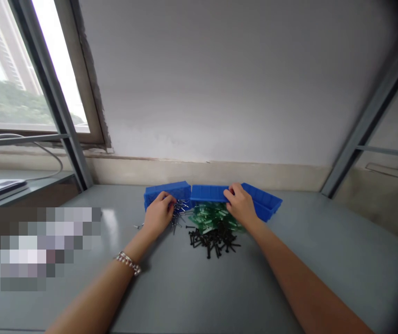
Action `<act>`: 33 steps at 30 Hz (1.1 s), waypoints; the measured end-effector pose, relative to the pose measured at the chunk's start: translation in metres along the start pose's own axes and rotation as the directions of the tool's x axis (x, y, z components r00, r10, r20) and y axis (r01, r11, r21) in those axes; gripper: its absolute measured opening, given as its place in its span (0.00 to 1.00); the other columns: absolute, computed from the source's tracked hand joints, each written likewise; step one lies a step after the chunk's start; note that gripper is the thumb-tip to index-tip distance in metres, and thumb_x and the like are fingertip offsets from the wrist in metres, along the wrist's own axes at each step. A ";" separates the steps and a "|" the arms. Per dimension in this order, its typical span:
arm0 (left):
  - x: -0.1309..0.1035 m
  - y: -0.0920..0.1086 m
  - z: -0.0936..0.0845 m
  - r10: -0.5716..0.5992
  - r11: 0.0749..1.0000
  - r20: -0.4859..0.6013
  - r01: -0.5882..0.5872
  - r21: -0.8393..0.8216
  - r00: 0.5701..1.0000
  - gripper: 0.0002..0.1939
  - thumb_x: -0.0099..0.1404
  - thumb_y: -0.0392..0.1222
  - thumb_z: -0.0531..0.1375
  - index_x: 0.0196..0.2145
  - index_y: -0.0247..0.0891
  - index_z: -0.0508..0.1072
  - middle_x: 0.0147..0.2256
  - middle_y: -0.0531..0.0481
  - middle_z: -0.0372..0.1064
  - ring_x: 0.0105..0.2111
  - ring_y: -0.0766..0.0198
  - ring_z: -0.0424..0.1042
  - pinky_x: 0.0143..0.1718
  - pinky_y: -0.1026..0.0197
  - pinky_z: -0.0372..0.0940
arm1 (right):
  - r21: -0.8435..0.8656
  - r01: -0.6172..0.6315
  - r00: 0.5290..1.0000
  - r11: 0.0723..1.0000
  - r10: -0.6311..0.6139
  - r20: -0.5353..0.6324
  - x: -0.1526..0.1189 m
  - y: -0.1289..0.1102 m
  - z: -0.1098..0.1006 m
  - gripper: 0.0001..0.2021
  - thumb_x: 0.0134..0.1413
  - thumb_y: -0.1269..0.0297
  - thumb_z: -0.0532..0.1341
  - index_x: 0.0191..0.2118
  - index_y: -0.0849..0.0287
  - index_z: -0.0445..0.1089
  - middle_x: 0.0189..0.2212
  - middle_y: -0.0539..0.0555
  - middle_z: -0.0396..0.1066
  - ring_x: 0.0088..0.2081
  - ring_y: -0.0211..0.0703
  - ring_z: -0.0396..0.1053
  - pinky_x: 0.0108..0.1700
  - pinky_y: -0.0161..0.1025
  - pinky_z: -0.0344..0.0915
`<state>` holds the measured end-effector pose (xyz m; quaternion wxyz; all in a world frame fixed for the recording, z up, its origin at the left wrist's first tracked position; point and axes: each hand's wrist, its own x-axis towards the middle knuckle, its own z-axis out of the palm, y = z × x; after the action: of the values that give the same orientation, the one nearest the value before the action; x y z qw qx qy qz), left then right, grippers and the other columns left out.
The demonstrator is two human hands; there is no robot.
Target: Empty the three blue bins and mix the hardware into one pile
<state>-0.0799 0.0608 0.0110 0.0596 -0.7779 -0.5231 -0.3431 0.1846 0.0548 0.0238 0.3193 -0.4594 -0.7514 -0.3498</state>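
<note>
My left hand (160,211) is at the left blue bin (167,189), its fingers curled together over a pile of silver screws or rivets (181,208); what they hold, if anything, is too small to name. The middle blue bin (209,193) stands beside it, with green translucent pieces (205,217) heaped in front. My right hand (238,202) has its fingers closed on the right end of the middle bin. A third blue bin (266,204) sits at an angle just behind that hand. Black screws (214,241) lie in a pile nearest me.
The grey table (185,292) runs back to a wall (219,93). Metal posts rise at left and right. A window (7,69), a cable and a flat stack (0,191) are on the left. A blurred-out patch covers part of the left side.
</note>
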 end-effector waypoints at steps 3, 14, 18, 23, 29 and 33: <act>0.000 0.001 -0.001 -0.011 1.000 -0.001 0.011 0.001 1.000 0.08 0.59 0.33 0.51 0.32 0.37 0.69 0.36 0.50 0.63 0.27 0.67 0.63 0.30 0.63 0.58 | 0.011 0.030 0.999 1.000 -0.029 -0.031 0.002 -0.003 -0.002 0.09 0.35 0.80 0.50 0.22 0.59 0.60 0.25 0.53 0.53 0.30 0.42 0.53 0.29 0.35 0.52; 0.001 0.004 -0.002 0.002 1.000 -0.015 -0.002 -0.005 1.000 0.10 0.63 0.40 0.49 0.35 0.37 0.69 0.36 0.48 0.64 0.28 0.66 0.64 0.32 0.62 0.59 | 0.055 0.021 0.993 0.998 -0.014 -0.117 0.003 -0.003 -0.008 0.10 0.33 0.82 0.49 0.20 0.59 0.57 0.23 0.52 0.49 0.29 0.42 0.49 0.26 0.36 0.47; 0.001 0.004 -0.003 0.005 1.000 0.013 -0.005 -0.002 1.000 0.08 0.61 0.37 0.50 0.34 0.37 0.69 0.36 0.49 0.64 0.27 0.67 0.63 0.32 0.63 0.59 | 0.070 0.014 0.990 0.997 -0.004 -0.139 0.004 -0.002 -0.010 0.09 0.33 0.81 0.49 0.19 0.59 0.56 0.24 0.52 0.49 0.29 0.42 0.49 0.28 0.36 0.49; 0.000 0.003 -0.003 -0.001 1.000 0.021 0.001 -0.016 1.000 0.07 0.59 0.35 0.52 0.33 0.37 0.68 0.36 0.49 0.64 0.27 0.67 0.64 0.31 0.63 0.59 | 0.080 0.014 0.986 0.997 -0.001 -0.168 0.005 0.000 -0.012 0.09 0.33 0.81 0.49 0.19 0.58 0.54 0.24 0.52 0.49 0.29 0.41 0.49 0.29 0.36 0.50; 0.000 0.003 -0.003 -0.005 1.000 0.026 0.006 -0.021 1.000 0.06 0.59 0.35 0.52 0.32 0.37 0.68 0.36 0.49 0.64 0.26 0.68 0.63 0.31 0.63 0.59 | 0.078 -0.003 0.977 0.997 0.020 -0.213 0.008 0.001 -0.017 0.09 0.33 0.81 0.49 0.19 0.58 0.53 0.24 0.51 0.48 0.29 0.41 0.48 0.28 0.36 0.48; 0.001 0.003 -0.003 -0.003 1.000 0.022 0.003 -0.027 1.000 0.06 0.59 0.35 0.52 0.32 0.37 0.68 0.36 0.49 0.63 0.26 0.68 0.63 0.31 0.63 0.60 | 0.097 0.000 0.970 0.995 0.024 -0.243 0.009 0.001 -0.020 0.09 0.32 0.80 0.49 0.19 0.59 0.53 0.24 0.51 0.47 0.29 0.41 0.48 0.28 0.36 0.49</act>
<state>-0.0785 0.0583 0.0148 0.0427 -0.7816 -0.5202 -0.3416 0.1856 0.0429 0.0423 0.4330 -0.4017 -0.7198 -0.3648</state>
